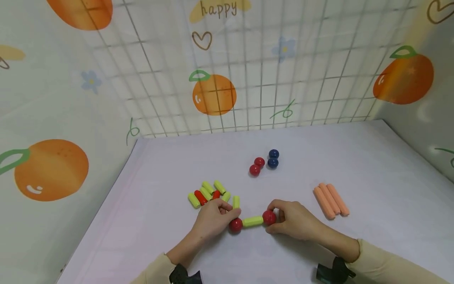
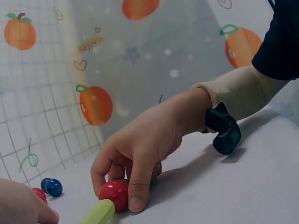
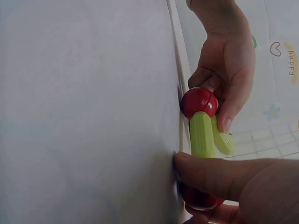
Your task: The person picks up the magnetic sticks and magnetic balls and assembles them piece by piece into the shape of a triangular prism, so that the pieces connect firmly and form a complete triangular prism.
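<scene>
A short yellow-green rod (image 1: 252,221) joins two red balls on the white table. My left hand (image 1: 214,219) grips the left red ball (image 1: 235,225) between thumb and fingers; in the right wrist view this ball (image 3: 198,101) bears a second yellow-green rod (image 3: 223,136), angled away from the first. The right hand (image 1: 297,221) pinches the right red ball (image 1: 269,217), its thumb on the near side and its fingers on the far side. In the left wrist view that ball (image 2: 114,195) rests low at the tabletop, with the rod running from it towards the left hand.
Several loose yellow-green rods (image 1: 193,200) and two red rods (image 1: 200,198) lie beyond the left hand. Two more red balls (image 1: 254,170) and two dark blue balls (image 1: 273,163) sit farther back. Three orange rods (image 1: 324,203) lie to the right. A patterned curtain (image 1: 248,90) borders the table (image 1: 170,157).
</scene>
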### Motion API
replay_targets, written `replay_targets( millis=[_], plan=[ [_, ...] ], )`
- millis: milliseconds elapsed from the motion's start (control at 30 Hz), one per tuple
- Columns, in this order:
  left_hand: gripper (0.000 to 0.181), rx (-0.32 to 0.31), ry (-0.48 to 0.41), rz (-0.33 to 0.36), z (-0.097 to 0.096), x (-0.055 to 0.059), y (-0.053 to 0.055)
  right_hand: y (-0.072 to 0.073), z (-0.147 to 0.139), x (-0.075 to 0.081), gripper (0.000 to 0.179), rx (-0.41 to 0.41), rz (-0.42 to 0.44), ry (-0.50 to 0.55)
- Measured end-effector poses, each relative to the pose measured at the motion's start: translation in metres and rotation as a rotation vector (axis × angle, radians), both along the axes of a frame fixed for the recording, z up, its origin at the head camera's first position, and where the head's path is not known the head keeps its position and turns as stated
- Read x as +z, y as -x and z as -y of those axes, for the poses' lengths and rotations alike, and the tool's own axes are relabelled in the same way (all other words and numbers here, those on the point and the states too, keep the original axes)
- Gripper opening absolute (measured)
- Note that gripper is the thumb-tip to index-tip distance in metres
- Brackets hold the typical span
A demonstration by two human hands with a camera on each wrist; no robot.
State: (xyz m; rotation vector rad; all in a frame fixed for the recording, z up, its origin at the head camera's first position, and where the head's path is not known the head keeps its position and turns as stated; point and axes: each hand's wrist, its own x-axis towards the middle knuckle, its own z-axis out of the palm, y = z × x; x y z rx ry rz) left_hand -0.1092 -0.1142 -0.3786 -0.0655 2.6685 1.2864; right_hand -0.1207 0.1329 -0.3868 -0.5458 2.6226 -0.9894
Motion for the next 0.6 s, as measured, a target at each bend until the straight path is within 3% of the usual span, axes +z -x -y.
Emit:
replay_targets(
  millis=[167,433,600],
  plan=[
    [0.037,-0.021,-0.003,-0.003,0.0011,-0.0021,-0.0013,-0.0002,0.0011,0.0008,0.039,-0.007,0.011,-0.005],
    [0.048,-0.117,-0.015,0.036,0.0072,0.0001,-0.0092,-0.0005,0.0019,0.0012,0.039,-0.009,0.014,-0.007],
    [0.05,-0.179,-0.034,0.023,0.008,0.0001,-0.0096,-0.0005,0.0024,0.0018,0.04,-0.02,0.024,-0.013]
  ],
)
